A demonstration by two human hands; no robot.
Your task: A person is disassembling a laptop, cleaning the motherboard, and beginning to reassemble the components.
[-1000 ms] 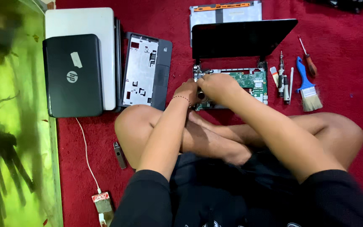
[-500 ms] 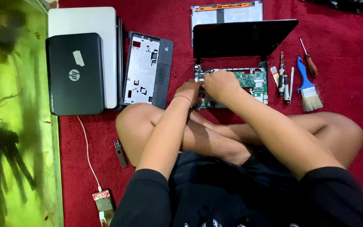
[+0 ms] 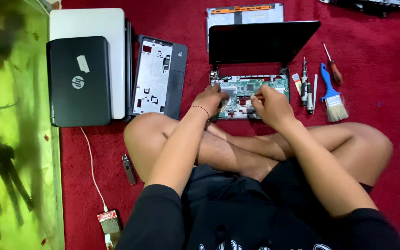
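Both hands (image 3: 241, 99) (fingertips down) on circuit board (image 3: 251, 88)

Black closed laptop (image 3: 78, 81) sits on a white one (image 3: 89, 28), left on the red carpet (image 3: 371, 60). Beside them, a removed palmrest cover (image 3: 156, 76). Right side: blue-handled brush (image 3: 332, 95), red-handled screwdriver (image 3: 333, 69), 2 small drivers (image 3: 306, 85). White cable (image 3: 91, 171) runs down to a small adapter (image 3: 109, 222).

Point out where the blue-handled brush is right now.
In the head view the blue-handled brush lies on the red carpet, to the right of the opened laptop, next to the screwdrivers and beyond the right hand.
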